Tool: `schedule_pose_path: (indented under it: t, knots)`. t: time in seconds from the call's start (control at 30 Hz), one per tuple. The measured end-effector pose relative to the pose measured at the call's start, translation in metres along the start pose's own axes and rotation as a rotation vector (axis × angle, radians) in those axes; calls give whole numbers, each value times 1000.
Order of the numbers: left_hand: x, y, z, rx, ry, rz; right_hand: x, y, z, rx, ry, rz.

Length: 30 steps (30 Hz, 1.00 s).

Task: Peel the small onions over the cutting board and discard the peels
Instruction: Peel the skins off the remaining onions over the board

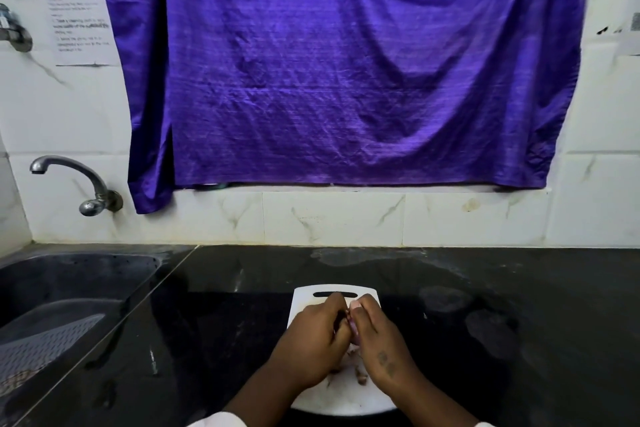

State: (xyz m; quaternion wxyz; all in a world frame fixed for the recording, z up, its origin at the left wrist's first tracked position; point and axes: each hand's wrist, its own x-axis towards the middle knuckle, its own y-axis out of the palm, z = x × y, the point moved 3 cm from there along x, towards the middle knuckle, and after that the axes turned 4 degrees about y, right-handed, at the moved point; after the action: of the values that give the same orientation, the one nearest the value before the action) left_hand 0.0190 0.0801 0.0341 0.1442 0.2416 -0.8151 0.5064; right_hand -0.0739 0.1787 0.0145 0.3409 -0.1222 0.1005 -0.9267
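- Peeling in progress: left hand [311,340] and right hand [379,347] meet at the fingertips, both pinching one onion [354,329] between them, above the board [304,302].
- Strip the skin in short pulls; grip lightly (the onion is mostly hidden).
- Peels [360,376] lie beneath the right hand.
- Board edges run close beside both hands; open counter [485,288] lies right, sink [69,288] well left.

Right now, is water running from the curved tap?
No, no stream falls from the curved tap spout into the sink.
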Motion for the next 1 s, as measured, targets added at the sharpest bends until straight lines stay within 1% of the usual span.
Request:
schedule_pose_path:
  t: [0.07,0.13,0.3,0.37,0.5,0.57,0.63,0.7,0.77,0.83,0.9,1.0]
  knots:
    - [4,-4,-2,58,-24,-19,0,0,0,-98,-39,-26]
    - [5,-6,-4,64,-77,-55,-2,0,2,-177,-69,-47]
    - [1,-4,-4,-52,-213,-185,-1,2,3,-219,-46,-58]
    - [0,-3,-4,-91,-229,-223,-1,1,6,-195,-34,-63]
    - [-1,1,0,-228,-243,-241,4,-1,0,-5,76,-52]
    - [-5,1,4,-283,-184,-278,5,-2,-1,134,173,-44]
    - [-11,1,7,-245,-21,-291,3,-3,1,240,276,-13]
    - [-19,4,10,-98,175,-216,0,-6,4,303,352,1]
    - [-24,6,16,124,297,-138,1,-8,4,321,400,4]
    - [-24,5,21,270,367,-90,2,-9,5,303,444,2]
    - [-21,3,23,311,406,-48,1,-8,8,263,499,6]
    - [-13,-4,21,328,419,-27,-3,-6,16,221,547,51]
